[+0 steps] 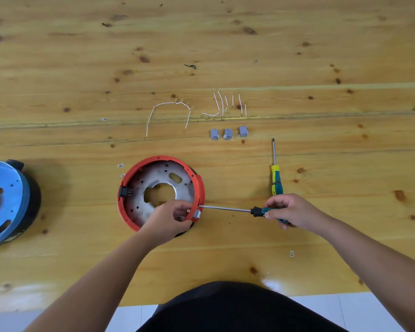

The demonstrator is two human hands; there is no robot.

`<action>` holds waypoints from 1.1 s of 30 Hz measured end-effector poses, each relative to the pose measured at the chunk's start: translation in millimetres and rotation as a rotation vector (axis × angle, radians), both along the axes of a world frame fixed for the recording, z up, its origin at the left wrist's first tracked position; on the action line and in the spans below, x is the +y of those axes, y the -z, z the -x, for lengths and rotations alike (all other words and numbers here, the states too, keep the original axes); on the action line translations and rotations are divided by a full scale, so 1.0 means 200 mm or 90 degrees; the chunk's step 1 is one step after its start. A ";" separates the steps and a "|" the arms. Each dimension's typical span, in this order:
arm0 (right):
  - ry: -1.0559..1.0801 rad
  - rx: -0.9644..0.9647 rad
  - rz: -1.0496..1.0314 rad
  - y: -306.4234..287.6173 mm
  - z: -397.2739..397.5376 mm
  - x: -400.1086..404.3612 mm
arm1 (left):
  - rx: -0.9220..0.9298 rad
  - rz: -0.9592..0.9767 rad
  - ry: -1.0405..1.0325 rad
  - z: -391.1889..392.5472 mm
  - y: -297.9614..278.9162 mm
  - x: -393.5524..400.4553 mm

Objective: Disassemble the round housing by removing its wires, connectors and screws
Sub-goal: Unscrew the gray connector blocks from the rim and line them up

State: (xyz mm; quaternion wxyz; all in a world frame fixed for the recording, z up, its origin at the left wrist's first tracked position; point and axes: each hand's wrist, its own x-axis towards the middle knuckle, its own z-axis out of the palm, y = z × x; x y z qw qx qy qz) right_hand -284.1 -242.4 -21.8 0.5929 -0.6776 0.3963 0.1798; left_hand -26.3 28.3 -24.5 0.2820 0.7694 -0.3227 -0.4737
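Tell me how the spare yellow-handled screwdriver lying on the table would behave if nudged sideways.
The spare screwdriver would probably roll: its handle looks rounded and it lies flat on the smooth wooden table. It likely pivots unevenly, since the handle is thicker than the thin shaft. It looks rigid, not floppy.

**Red housing lies open-side up — loose parts laid out beyond it**

The round red plastic housing with a grey metal inner plate (161,188) lies flat on the table, a large central hole showing. A black connector (125,191) sits in its left rim; a small grey connector (197,214) sits at the near-right rim. Beyond it lie three grey connector blocks (228,134) in a row — and thin white wires (168,116), loose.
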 end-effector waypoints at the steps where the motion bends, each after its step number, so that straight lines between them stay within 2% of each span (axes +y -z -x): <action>1: 0.000 0.003 0.000 0.00 0.00 0.00 | 0.004 0.008 -0.011 0.00 0.01 0.01; 5: 0.001 0.007 -0.018 -0.02 -0.01 -0.02 | 0.013 0.024 -0.077 0.01 0.03 0.03; 14: 0.025 0.039 -0.054 -0.02 0.00 -0.03 | 0.066 -0.013 -0.107 -0.02 0.06 0.03; 26: 0.047 0.048 -0.084 0.02 0.03 -0.01 | 0.079 -0.029 -0.105 -0.03 0.03 0.01; 33: 0.029 0.037 -0.093 -0.04 -0.09 -0.17 | 0.092 -0.019 -0.097 -0.04 0.05 0.01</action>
